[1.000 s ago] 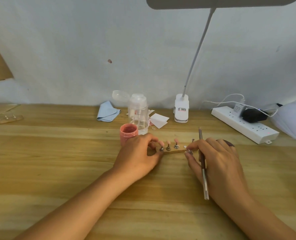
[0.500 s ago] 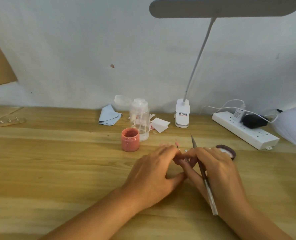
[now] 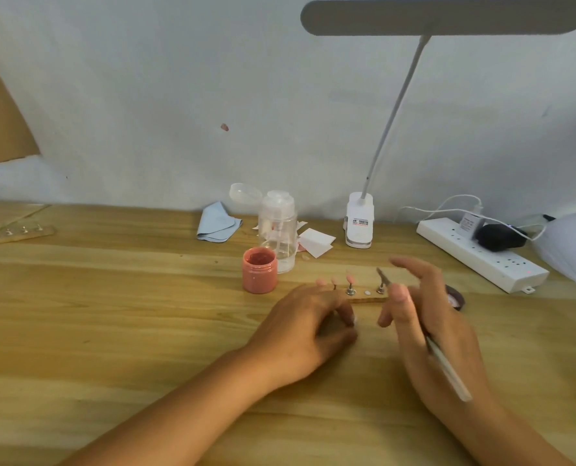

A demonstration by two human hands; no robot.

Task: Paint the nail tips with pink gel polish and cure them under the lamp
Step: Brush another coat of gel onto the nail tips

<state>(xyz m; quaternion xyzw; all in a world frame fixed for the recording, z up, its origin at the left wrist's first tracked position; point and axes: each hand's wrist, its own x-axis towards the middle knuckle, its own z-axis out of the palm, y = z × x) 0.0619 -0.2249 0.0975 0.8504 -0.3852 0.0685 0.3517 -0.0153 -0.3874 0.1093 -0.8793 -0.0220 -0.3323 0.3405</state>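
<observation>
Nail tips (image 3: 349, 276): I count 3 pink ones, upright on stands on 1 wooden strip (image 3: 369, 300), just beyond the knuckles of the L hand (image 3: 310, 327). 1 bare metal stand and 1 small disc sit on the strip btw the two hands. The L hand covers the strip's left end. Its fingers (image 3: 345, 311) are curled w/ the thumb close under them; can't tell if they hold anything.

R hand (image 3: 427, 317) is just right of the strip, blurred. It holds 1 brush (image 3: 448, 371) that runs through the hand, w/ the index finger stretched fwd and the tip over the strip's right end.

1 open pink gel jar (image 3: 259, 270) stands just left of the L hand's fingertips, w/ 1 clear pump bottle (image 3: 278, 227) touching behind it. 1 dark lid (image 3: 454, 297) peeks out right of the R hand.

Beyond the hands: 1 blue cloth (image 3: 217, 227), the desk lamp (image 3: 359, 223) clamp and 1 power strip (image 3: 481, 253). The white cure lamp (image 3: 572, 243) is cut off by the frame's right edge.

Bare table (image 3: 111, 297) runs left from the L hand to a 2nd strip (image 3: 14, 232) at the far left edge. The table's back edge meets the wall behind the bottle.
</observation>
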